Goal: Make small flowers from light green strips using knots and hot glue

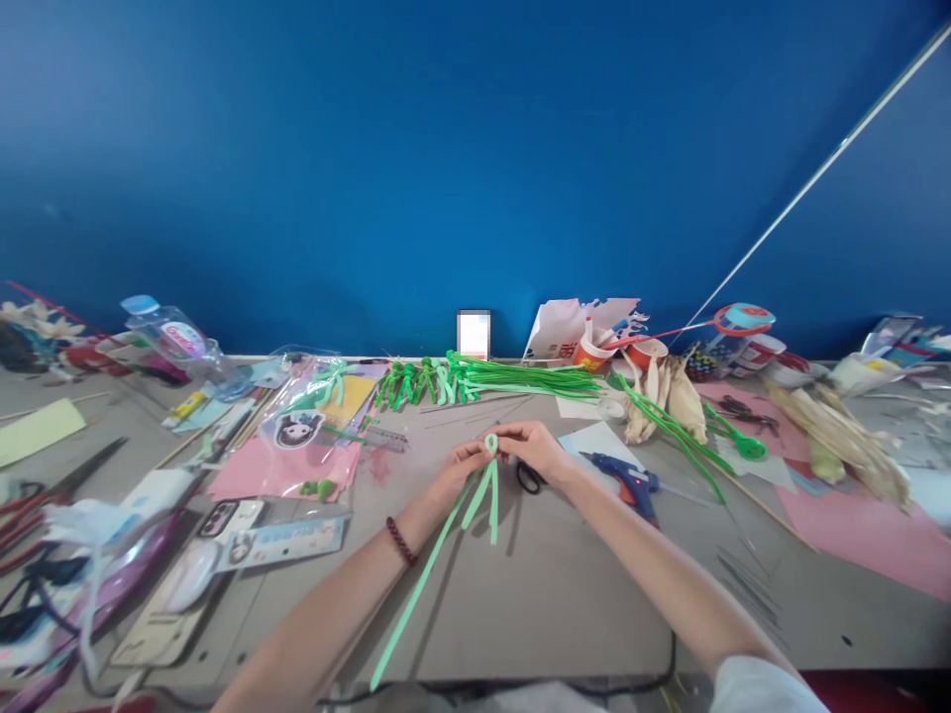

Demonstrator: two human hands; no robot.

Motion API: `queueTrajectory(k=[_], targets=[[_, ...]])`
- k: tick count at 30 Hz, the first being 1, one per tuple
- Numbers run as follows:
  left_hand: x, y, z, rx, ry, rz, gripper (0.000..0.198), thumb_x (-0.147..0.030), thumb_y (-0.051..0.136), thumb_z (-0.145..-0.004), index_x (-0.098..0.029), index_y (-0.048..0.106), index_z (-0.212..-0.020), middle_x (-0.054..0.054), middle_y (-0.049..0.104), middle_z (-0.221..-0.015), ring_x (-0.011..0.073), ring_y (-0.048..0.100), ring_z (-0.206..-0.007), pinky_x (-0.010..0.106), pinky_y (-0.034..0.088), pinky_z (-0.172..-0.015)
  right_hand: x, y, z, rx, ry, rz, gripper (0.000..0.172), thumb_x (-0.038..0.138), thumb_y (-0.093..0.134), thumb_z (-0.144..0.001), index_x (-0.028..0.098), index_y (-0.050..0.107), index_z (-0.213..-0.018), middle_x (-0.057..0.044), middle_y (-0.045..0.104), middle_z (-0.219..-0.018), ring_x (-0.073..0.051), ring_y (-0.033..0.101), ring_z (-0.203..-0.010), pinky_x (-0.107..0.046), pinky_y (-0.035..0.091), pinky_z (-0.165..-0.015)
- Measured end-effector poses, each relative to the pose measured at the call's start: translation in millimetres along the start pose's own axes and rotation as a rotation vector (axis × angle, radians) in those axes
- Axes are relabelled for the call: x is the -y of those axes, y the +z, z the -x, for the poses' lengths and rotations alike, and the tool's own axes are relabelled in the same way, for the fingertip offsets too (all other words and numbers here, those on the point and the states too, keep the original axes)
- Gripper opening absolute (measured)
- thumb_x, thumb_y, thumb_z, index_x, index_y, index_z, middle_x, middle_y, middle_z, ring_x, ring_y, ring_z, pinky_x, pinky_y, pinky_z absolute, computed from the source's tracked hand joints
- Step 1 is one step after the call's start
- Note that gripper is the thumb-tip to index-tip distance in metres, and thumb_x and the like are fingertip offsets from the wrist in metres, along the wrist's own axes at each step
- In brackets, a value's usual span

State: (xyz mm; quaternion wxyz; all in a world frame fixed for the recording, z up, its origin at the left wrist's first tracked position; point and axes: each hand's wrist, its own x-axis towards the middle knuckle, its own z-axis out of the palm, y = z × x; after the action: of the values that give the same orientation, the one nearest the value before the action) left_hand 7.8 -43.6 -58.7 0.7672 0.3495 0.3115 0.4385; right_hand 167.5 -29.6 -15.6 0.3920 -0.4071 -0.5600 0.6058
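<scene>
Light green pipe cleaners [481, 495], bent into a small loop at the top, are held up between my two hands over the middle of the table. My left hand [467, 461], with a beaded bracelet at its wrist, pinches them from the left just below the loop. From the other side my right hand [533, 448] has its fingers closed on the loop. Two short ends hang down, and one long strand trails toward the table's front edge. Black scissors handles [529, 478] show beside my right hand, the rest hidden beneath it.
A blue glue gun [628, 477] lies to the right. Behind my hands sits a bundle of green pipe cleaners [527, 376] with several finished twisted pieces [405, 384]. Pink paper [286, 470], a power strip [167, 614] and red-handled shears [63, 495] occupy the left. Dried husks [854, 446] lie far right.
</scene>
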Motion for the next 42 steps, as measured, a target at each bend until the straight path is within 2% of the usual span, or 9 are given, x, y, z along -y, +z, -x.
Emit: queueTrajectory(k=[3,7,11,16,20,24,30,37,42], targets=[[-1.3,2.9,-0.6,-0.013,0.051,-0.073,0.026,-0.035,0.078,-0.061,-0.012,0.067,-0.067,0.005,0.066,-0.07,0.007,0.047,-0.049,0.021,0.031,-0.049,0.3,2.9,0.0,-0.049,0.005,0.012,0.022,0.032,0.07,-0.066,0.017,0.075,-0.081,-0.001,0.065,-0.064,-0.01,0.051,-0.055,-0.025,0.043,-0.056],[-5.4,7.0,1.2,-0.044,0.053,-0.094,0.025,-0.035,0.077,-0.062,-0.013,0.064,-0.062,0.0,0.059,-0.054,0.006,0.04,-0.043,0.022,0.027,-0.046,-2.0,4.6,-0.4,-0.114,0.007,0.04,0.024,0.033,0.069,-0.066,0.018,0.076,-0.082,-0.002,0.066,-0.065,-0.011,0.051,-0.054,-0.025,0.043,-0.053],[-8.5,9.3,1.8,-0.061,0.08,-0.121,0.027,-0.035,0.078,-0.059,-0.013,0.062,-0.06,-0.002,0.054,-0.048,0.0056,0.037,-0.041,0.022,0.026,-0.045,-6.0,4.1,-0.5,-0.133,-0.007,0.066,0.025,0.035,0.068,-0.067,0.018,0.076,-0.085,-0.003,0.067,-0.067,-0.011,0.05,-0.051,-0.025,0.043,-0.05],[-7.9,10.7,2.0,-0.079,0.082,-0.125,0.029,-0.037,0.079,-0.058,-0.013,0.062,-0.061,-0.005,0.049,-0.044,0.0046,0.034,-0.039,0.022,0.023,-0.043,-7.6,1.7,-1.9,-0.117,-0.001,-0.001,0.025,0.033,0.068,-0.067,0.016,0.076,-0.084,-0.004,0.069,-0.071,-0.011,0.053,-0.054,-0.024,0.044,-0.05],[-6.0,10.0,3.4,-0.117,0.075,-0.11,0.029,-0.036,0.08,-0.058,-0.014,0.062,-0.06,-0.005,0.049,-0.044,0.0048,0.035,-0.039,0.022,0.023,-0.043,-2.3,-3.7,-3.3,-0.021,0.091,-0.135,0.027,0.029,0.071,-0.062,0.015,0.075,-0.085,-0.003,0.069,-0.069,-0.011,0.056,-0.056,-0.024,0.047,-0.055],[-5.5,7.6,2.7,-0.136,0.07,-0.071,0.025,-0.033,0.079,-0.06,-0.013,0.063,-0.062,-0.003,0.052,-0.047,0.0062,0.04,-0.041,0.022,0.027,-0.045,5.1,-7.1,-3.0,-0.009,0.111,-0.253,0.029,0.03,0.074,-0.062,0.014,0.073,-0.086,-0.005,0.069,-0.07,-0.012,0.061,-0.062,-0.024,0.048,-0.058],[-9.0,10.9,4.3,-0.07,0.051,-0.001,0.024,-0.029,0.079,-0.061,-0.012,0.067,-0.072,0.003,0.064,-0.067,0.011,0.054,-0.057,0.024,0.037,-0.057,8.5,-3.3,-0.5,-0.007,0.148,-0.237,0.029,0.037,0.077,-0.061,0.014,0.069,-0.076,-0.003,0.067,-0.066,-0.012,0.061,-0.062,-0.023,0.045,-0.057],[-7.6,9.2,6.4,0.079,0.018,0.096,0.023,-0.03,0.078,-0.064,-0.012,0.067,-0.073,0.003,0.062,-0.067,0.0119,0.053,-0.059,0.025,0.037,-0.059,6.0,-4.6,2.1,0.113,0.169,-0.215,0.026,0.037,0.074,-0.067,0.014,0.067,-0.076,-0.002,0.066,-0.066,-0.01,0.059,-0.059,-0.02,0.039,-0.054],[-6.6,6.6,6.0,0.13,-0.017,0.118,0.022,-0.029,0.078,-0.065,-0.012,0.065,-0.07,0.003,0.058,-0.064,0.0118,0.05,-0.059,0.025,0.035,-0.06,3.1,-3.0,2.7,0.104,0.174,-0.241,0.026,0.037,0.073,-0.068,0.014,0.066,-0.075,-0.002,0.067,-0.064,-0.009,0.058,-0.056,-0.019,0.035,-0.051]])
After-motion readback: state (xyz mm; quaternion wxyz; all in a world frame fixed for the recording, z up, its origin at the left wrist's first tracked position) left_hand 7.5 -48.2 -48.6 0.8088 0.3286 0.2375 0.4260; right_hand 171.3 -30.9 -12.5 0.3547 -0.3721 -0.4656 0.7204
